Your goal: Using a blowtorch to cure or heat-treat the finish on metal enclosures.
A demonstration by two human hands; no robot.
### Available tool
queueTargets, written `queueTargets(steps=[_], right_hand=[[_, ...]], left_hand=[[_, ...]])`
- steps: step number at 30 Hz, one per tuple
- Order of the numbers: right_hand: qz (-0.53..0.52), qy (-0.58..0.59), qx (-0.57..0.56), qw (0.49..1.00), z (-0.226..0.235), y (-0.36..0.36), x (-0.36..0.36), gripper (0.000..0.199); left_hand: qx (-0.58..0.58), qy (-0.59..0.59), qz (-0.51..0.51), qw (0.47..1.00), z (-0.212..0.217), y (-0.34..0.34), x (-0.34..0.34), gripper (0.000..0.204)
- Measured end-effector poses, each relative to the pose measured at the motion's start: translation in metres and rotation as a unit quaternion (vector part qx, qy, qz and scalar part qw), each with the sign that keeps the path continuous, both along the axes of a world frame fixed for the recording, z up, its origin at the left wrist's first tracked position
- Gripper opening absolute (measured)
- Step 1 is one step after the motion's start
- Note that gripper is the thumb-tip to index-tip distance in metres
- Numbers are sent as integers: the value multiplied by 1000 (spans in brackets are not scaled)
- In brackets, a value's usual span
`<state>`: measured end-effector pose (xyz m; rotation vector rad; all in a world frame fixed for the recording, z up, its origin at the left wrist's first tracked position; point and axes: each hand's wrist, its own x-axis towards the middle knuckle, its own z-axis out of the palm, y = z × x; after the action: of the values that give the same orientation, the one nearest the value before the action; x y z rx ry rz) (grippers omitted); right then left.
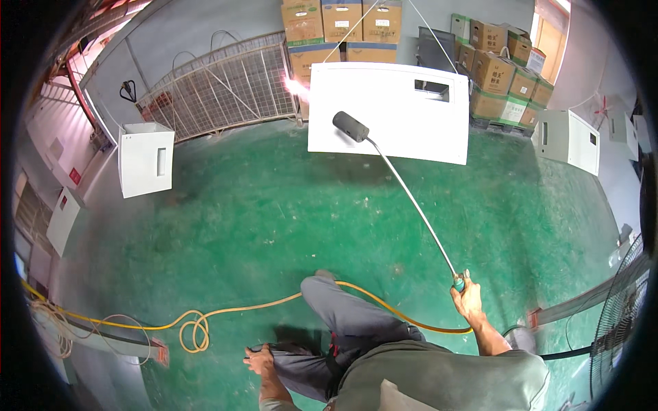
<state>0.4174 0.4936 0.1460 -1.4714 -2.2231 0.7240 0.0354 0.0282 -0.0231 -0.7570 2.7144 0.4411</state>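
My right hand [467, 300] is closed round the green grip of a long gas torch [411, 198], arm stretched forward. A thin metal tube leads from it to a dark cylindrical burner head [350, 127], which shows in front of a white metal panel [391, 103]. Two thin wires suspend that panel, which has a rectangular cutout at its upper right. Past its left edge shines a pinkish-white flame-like glow [297, 88]. My left hand [259, 359] rests on my left knee, fingers spread and holding nothing.
A yellow hose [247, 308] with a small coil crosses the green floor by my legs. White metal cabinets hang left [146, 161] and right [569, 140]. Behind are a wire-mesh rack [212, 89] and stacked cardboard boxes [493, 72]. A fan [620, 318] stands near right.
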Motion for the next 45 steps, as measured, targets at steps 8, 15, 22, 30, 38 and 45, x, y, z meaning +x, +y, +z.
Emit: queueTargets(steps=[8, 15, 22, 30, 38, 45], right_hand=[[17, -23, -15, 999, -62, -24, 49, 40], [21, -63, -21, 998, -110, -33, 70, 38], [3, -84, -91, 992, -120, -20, 43, 41], [-2, -32, -38, 999, -156, -5, 22, 36], [49, 2, -82, 995, -154, -20, -23, 38], [164, -15, -114, 980, -132, -2, -152, 47]], left_hand=[[-6, -8, 2, 1000, -2, -1, -4, 92], [-37, -3, -53, 998, -28, -17, -9, 91], [-29, -11, -59, 998, -25, -18, -7, 90], [-14, -1, -21, 1000, -7, -6, -1, 91], [-18, -13, 13, 1000, 10, 1, 0, 91], [-32, -19, 28, 999, 16, 2, 2, 89]])
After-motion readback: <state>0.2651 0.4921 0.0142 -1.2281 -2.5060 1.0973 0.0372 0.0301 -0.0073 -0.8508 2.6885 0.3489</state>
